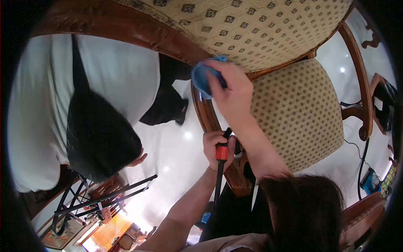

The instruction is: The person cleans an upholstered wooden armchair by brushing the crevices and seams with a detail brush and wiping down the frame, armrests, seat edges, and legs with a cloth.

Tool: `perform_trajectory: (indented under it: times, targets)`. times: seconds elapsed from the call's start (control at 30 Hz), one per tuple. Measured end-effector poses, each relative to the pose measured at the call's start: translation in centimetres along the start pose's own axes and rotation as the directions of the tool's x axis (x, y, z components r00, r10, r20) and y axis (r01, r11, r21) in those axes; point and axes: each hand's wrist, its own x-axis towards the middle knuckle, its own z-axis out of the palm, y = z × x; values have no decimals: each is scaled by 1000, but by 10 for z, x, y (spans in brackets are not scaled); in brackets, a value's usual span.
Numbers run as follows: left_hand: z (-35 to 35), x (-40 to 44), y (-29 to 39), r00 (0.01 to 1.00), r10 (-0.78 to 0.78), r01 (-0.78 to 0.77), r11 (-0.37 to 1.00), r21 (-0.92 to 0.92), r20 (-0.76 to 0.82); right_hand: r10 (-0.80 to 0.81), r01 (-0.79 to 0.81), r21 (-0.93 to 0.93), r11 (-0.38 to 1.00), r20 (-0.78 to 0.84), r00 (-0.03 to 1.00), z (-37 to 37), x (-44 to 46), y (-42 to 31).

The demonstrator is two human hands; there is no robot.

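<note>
My right hand [235, 90] is closed around a blue cloth [201, 80]. The cloth is pressed to the wooden frame where the armrest [204, 111] meets the chair back [252, 29]. Lower down, my left hand [213, 147] wraps round a black tube-shaped tool with a red band [222, 153], beside the front end of the armrest. The tool's black shaft runs down toward my body; what its upper tip touches is unclear. Patterned beige fabric covers the chair seat [300, 113] and the back.
At left stands a person in a white top with a black bag [98, 134]. A black metal stand [105, 197] is below the bag. The chair's other armrest [357, 71] curves at right, near a black cable [364, 168]. Dark hair [306, 210] hangs into the lower view.
</note>
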Motion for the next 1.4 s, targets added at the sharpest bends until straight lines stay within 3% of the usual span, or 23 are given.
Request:
perform_trajectory:
  times: [0.1, 0.27, 0.4, 0.43, 0.5, 0.63, 0.77, 0.83, 0.87, 0.93, 1.03, 1.13, 1.17, 1.2, 1.33, 1.4]
  targets:
    - [2, -5, -3, 998, -43, 41, 999, -35, -52, 33, -34, 28, 999, 28, 999, -1, -2, 6]
    - [0, 7, 6, 998, 51, -49, 993, 104, -21, 172, -173, 60, 983, 24, 985, -2, -5, 3]
    - [5, 6, 4, 991, 63, -61, 998, 20, -121, 122, -122, 130, 984, 9, 992, -2, -6, 5]
    - [4, 5, 4, 989, 70, -67, 997, 28, -132, 80, -83, 48, 995, 63, 995, -10, -9, 16]
    - [1, 4, 6, 999, -6, 9, 997, 71, -38, 21, -20, -9, 1000, 138, 990, -22, -12, 27]
    - [1, 11, 10, 998, 63, -60, 994, 90, -30, 191, -196, 4, 981, 195, 962, -35, -24, 22]
    - [2, 11, 5, 995, 66, -65, 998, 8, -77, -78, 79, 57, 995, -21, 997, -30, -4, -16]
    - [-3, 12, 3, 997, 70, -71, 997, -17, -31, -212, 214, -35, 976, 62, 975, -17, 23, -29]
    - [1, 11, 7, 996, 20, -24, 998, -53, -82, -214, 214, 2, 977, 87, 973, -5, 22, -17]
    - [-5, 14, 11, 997, 15, -21, 995, -96, -71, -416, 405, -381, 831, 58, 908, 15, 11, 19]
    - [-8, 16, 9, 997, 22, -30, 994, -101, -80, -347, 397, -358, 845, 197, 917, 10, -24, 74]
    - [0, 12, 6, 993, -45, 31, 991, -130, -111, -299, 377, -284, 882, 281, 912, -5, -16, 54]
    - [1, 8, 4, 987, -112, 92, 982, -164, -119, -401, 441, -319, 839, 185, 897, -2, -4, 38]
    - [-9, 13, 7, 992, -50, 25, 976, -215, -112, -496, 493, -361, 792, 91, 864, 1, 10, 20]
    - [-9, 12, 13, 973, -185, 142, 951, -274, -136, -398, 452, -499, 740, 218, 891, 24, 31, 4]
    - [-7, 15, 9, 967, -154, 101, 963, -249, -202, -638, 731, -591, 341, 425, 642, 32, 14, 72]
